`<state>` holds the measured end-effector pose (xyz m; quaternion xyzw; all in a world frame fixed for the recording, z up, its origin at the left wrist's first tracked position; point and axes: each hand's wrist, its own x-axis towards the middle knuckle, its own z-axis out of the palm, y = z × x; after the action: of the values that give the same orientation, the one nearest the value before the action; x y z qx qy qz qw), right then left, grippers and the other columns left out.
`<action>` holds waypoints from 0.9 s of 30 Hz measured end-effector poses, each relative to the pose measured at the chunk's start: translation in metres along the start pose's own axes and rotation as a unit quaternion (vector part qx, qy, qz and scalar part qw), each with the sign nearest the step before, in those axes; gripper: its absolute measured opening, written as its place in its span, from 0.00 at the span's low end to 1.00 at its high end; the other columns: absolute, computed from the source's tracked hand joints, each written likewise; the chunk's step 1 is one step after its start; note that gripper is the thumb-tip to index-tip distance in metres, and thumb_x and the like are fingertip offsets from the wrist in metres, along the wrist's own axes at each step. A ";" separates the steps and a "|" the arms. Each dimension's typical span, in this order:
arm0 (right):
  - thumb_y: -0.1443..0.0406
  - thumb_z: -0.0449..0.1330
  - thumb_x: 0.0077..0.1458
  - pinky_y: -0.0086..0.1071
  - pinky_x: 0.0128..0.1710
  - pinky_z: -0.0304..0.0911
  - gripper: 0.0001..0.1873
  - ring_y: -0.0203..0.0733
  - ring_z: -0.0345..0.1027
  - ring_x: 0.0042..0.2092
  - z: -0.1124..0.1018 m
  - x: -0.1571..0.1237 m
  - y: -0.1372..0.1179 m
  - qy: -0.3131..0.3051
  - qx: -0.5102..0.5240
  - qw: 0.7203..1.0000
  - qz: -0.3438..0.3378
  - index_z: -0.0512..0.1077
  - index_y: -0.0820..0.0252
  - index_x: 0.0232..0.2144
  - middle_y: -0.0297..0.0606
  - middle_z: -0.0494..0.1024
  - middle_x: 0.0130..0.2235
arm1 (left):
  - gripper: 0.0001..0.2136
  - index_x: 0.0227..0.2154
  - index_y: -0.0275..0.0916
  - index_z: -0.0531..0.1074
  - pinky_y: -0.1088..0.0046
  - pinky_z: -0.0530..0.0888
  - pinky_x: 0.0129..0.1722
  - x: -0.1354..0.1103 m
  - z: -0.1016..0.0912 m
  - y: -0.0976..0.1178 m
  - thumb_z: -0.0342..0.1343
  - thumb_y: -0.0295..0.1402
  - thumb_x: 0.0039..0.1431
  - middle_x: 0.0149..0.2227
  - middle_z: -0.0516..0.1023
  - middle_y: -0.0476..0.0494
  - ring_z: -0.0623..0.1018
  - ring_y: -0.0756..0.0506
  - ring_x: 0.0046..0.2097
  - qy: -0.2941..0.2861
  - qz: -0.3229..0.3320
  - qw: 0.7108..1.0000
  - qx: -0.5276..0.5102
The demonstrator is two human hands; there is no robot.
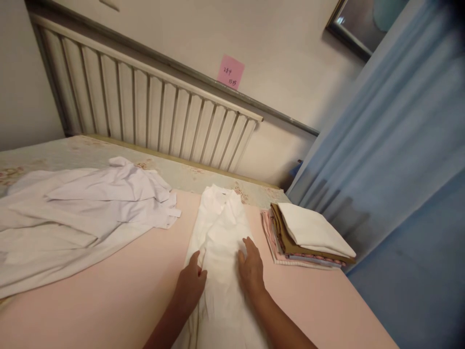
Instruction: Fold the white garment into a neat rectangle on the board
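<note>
A white shirt (221, 232), folded into a long narrow strip, lies on the pink sheet (119, 291) in front of me. My left hand (191, 286) rests on its left edge, thumb raised, fingers curled under onto the cloth. My right hand (250, 269) lies flat on the right side of the strip with fingers stretched out. Neither hand lifts the fabric.
A rumpled white garment (80, 213) is spread at the left. A stack of folded clothes (308, 237), white on top, sits at the right by the bed's edge. A white slatted headboard (145, 102) stands behind; a blue curtain (392, 160) hangs at the right.
</note>
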<state>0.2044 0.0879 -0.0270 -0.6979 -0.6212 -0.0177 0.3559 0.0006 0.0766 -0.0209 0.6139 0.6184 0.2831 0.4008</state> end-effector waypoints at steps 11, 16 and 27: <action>0.60 0.51 0.62 0.52 0.63 0.47 0.26 0.50 0.47 0.66 0.032 -0.008 -0.019 -0.129 -0.100 0.957 -0.241 0.60 0.60 0.60 0.48 0.60 0.63 | 0.27 0.61 0.32 0.54 0.74 0.68 0.37 -0.004 -0.004 0.004 0.46 0.27 0.58 0.29 0.74 0.50 0.75 0.48 0.33 -0.021 -0.005 1.000 -0.017; 0.59 0.51 0.62 0.50 0.63 0.46 0.26 0.49 0.46 0.66 0.035 -0.009 -0.016 -0.120 -0.111 0.956 -0.242 0.59 0.58 0.61 0.46 0.59 0.64 | 0.24 0.59 0.33 0.58 0.74 0.68 0.36 -0.005 -0.006 0.003 0.45 0.28 0.59 0.28 0.75 0.50 0.76 0.48 0.32 0.014 0.001 1.000 -0.010; 0.59 0.49 0.63 0.49 0.63 0.46 0.25 0.48 0.48 0.66 0.036 -0.010 -0.017 -0.128 -0.111 0.959 -0.227 0.60 0.58 0.60 0.45 0.59 0.64 | 0.16 0.47 0.36 0.69 0.68 0.68 0.46 0.004 -0.040 -0.004 0.45 0.31 0.57 0.45 0.76 0.39 0.74 0.42 0.47 0.118 -0.059 0.991 0.008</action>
<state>0.1723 0.0972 -0.0507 -0.5698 -0.7979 -0.0773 0.1807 -0.0348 0.0863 -0.0039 0.5420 0.6986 0.3246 0.3359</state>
